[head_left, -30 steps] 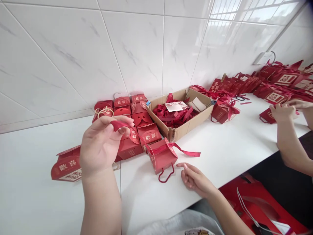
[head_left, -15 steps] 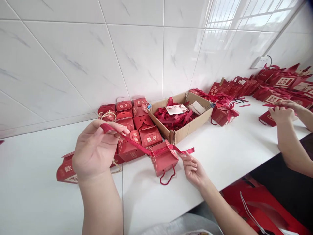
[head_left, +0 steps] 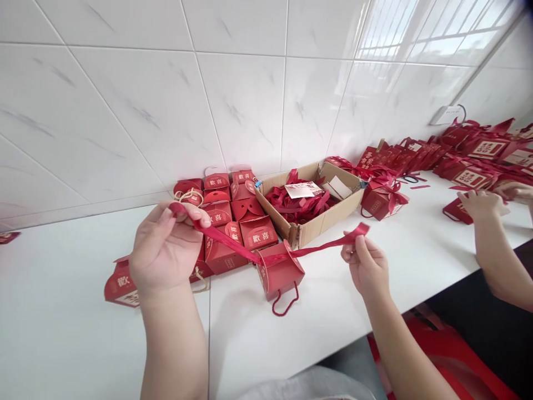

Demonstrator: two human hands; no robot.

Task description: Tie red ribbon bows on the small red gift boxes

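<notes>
View: head
Landmark: cardboard carton (head_left: 328,221) on the white counter (head_left: 250,350), loose red strips (head_left: 297,210) inside
Small box (head_left: 281,276): red, on the counter just in front of the carton's near left corner, dark cord loop (head_left: 285,314) on its near side
Ribbon (head_left: 314,249): red, stretched across the top of the small box, ends raised
Left hand (head_left: 169,244): left of the carton, fingers curled, pinching one ribbon end
Right hand (head_left: 367,264): front right of the carton, thumb and fingers closed on the other end
Box cluster (head_left: 258,236): left of the carton
Co-worker: hand (head_left: 483,205) on another red box (head_left: 456,212), well right of the carton
</notes>
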